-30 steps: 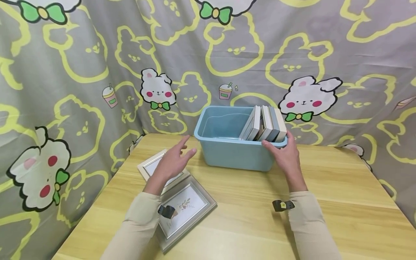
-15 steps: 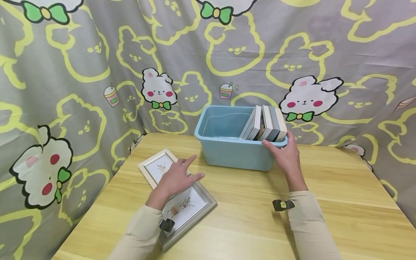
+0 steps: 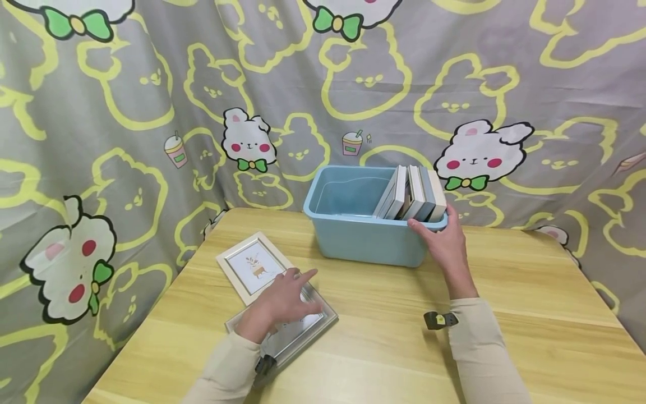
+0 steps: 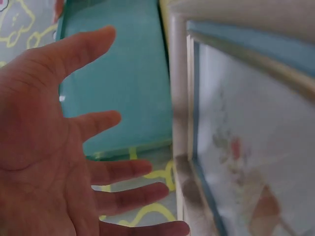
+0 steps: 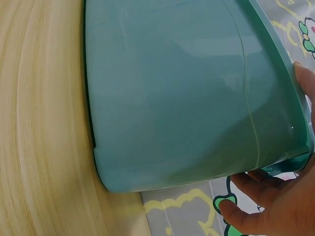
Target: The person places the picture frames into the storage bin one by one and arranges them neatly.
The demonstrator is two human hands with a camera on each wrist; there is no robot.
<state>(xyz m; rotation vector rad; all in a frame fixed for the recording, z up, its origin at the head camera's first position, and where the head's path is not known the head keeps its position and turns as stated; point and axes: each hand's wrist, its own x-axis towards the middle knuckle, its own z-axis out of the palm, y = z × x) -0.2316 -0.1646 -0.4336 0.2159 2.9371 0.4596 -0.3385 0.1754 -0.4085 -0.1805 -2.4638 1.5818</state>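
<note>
In the head view my left hand (image 3: 280,300) is over a silver-grey picture frame (image 3: 327,312), which lies flat on the table, partly hidden by hand and sleeve. Its fingers are spread and hold nothing; in the left wrist view the fingertips reach toward the frame's edge (image 4: 181,98), and whether they touch cannot be told. A cream picture frame (image 3: 257,265) with a plant print lies just beyond, touching or overlapping the silver one. My right hand (image 3: 448,249) grips the right end of a blue plastic bin (image 3: 368,241), thumb on the rim, fingers around the outer end (image 5: 256,189).
Several flat, frame-like pieces (image 3: 404,193) lean upright in the bin's right half; bare floor shows in its left half. The wooden table (image 3: 383,348) stretches in front. A patterned curtain (image 3: 303,73) hangs behind and beside it.
My left hand has moved down and toward me, from beside the bin and over the cream frame to over the silver one, uncovering the cream frame. My right hand stays on the bin.
</note>
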